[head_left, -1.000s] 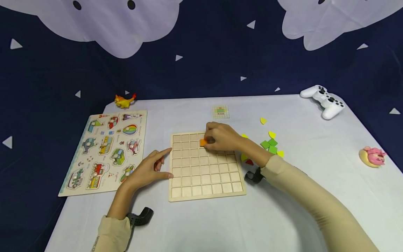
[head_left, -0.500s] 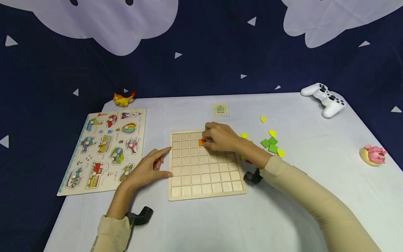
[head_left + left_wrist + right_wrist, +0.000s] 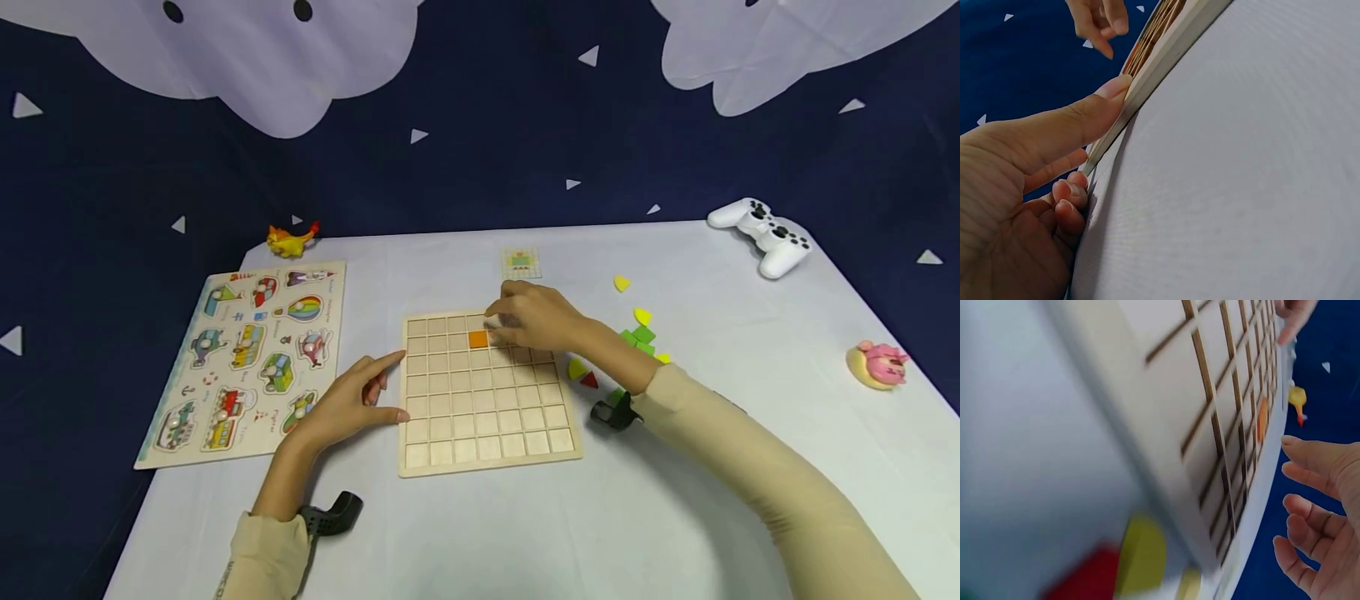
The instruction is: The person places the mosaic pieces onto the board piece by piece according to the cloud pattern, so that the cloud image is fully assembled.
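Note:
A wooden grid board [image 3: 465,429] lies on the white table. One orange square tile [image 3: 477,339] sits in a cell of its second row from the back; the right wrist view shows this tile [image 3: 1262,419] lying in the grid. My right hand [image 3: 542,317] hovers just right of the tile, its fingers loosely bent and apart from it, nothing held. My left hand [image 3: 348,404] rests against the board's left edge with thumb and index finger spread wide. In the left wrist view, the thumb [image 3: 1079,122] touches the board's rim [image 3: 1166,56] and several other fingers are bent.
Right of the board lie green tiles [image 3: 642,335], yellow pieces [image 3: 622,283] and a red triangle [image 3: 590,380]. A small pattern card [image 3: 521,263] lies behind it. A picture puzzle [image 3: 247,358], a dinosaur-like toy [image 3: 291,242], a game controller [image 3: 761,236] and a pink toy [image 3: 879,365] stand around.
My right hand has let go of the orange tile and drawn slightly up and to the right. The tile stays in its cell. The left hand keeps its place at the board's edge.

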The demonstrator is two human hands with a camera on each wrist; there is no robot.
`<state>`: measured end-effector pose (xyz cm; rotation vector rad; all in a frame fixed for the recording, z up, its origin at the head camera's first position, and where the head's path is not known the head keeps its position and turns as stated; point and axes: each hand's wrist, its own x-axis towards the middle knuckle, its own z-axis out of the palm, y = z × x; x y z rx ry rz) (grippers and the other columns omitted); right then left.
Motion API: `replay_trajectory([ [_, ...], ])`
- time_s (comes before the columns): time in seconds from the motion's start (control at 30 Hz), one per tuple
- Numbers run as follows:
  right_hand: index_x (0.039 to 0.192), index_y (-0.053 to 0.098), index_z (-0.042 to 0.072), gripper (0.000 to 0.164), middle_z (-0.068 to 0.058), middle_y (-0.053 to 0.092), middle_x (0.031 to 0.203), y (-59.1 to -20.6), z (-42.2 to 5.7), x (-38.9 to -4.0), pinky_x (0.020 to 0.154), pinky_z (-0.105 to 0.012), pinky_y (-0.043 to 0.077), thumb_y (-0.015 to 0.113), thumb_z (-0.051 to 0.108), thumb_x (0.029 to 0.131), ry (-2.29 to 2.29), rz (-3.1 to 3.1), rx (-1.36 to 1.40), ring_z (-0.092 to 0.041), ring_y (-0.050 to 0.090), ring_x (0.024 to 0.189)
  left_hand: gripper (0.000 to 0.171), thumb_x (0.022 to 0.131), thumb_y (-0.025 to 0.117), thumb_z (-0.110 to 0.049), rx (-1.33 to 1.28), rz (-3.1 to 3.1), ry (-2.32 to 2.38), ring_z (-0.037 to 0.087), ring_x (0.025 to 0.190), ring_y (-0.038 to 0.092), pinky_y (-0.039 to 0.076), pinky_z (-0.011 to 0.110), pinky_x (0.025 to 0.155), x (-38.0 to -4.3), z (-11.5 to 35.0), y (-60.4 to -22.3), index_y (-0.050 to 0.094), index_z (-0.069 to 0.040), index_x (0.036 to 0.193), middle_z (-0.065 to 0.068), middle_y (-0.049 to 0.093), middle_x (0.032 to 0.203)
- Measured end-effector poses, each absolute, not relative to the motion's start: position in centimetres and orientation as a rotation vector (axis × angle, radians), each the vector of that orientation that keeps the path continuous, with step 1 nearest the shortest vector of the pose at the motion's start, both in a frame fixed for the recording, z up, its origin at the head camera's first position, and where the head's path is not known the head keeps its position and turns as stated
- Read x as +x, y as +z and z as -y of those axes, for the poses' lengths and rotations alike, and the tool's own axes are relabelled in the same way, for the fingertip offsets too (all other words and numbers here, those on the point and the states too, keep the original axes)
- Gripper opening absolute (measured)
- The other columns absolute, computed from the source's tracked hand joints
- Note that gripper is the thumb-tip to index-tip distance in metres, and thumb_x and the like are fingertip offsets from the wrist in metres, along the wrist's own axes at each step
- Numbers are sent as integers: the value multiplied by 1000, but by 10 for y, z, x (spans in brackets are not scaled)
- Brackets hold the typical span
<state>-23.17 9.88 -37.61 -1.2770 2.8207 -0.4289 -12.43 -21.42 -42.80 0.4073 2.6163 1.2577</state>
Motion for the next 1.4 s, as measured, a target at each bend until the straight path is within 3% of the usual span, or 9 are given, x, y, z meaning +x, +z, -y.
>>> replay_trajectory([
  [0.53, 106, 78, 8, 25, -6, 61, 94, -380, -187, -225, 64, -33, 49, 79, 20, 84, -412, -2892, -1049, -20, 58, 83, 86, 77, 86, -25, 393, -2622, 1245, 14, 74, 38, 34, 27, 67, -124, 217, -425, 44, -8, 149, 6, 44, 91],
  [0.73, 108, 77, 10, 26, -5, 61, 95, -385, -198, -227, 68, -36, 50, 79, 20, 84, -420, -2897, -1000, -19, 58, 84, 86, 77, 86, -24, 404, -2616, 1259, 13, 73, 38, 33, 27, 66, -123, 217, -426, 44, -6, 149, 7, 44, 91],
  [1.4, 109, 78, 10, 26, -5, 59, 91, -390, -215, -242, 64, -31, 44, 78, 19, 85, -388, -2908, -1020, -16, 50, 77, 87, 75, 87, -24, 385, -2629, 1245, 13, 74, 39, 35, 27, 67, -125, 213, -428, 44, -9, 150, 4, 44, 92],
])
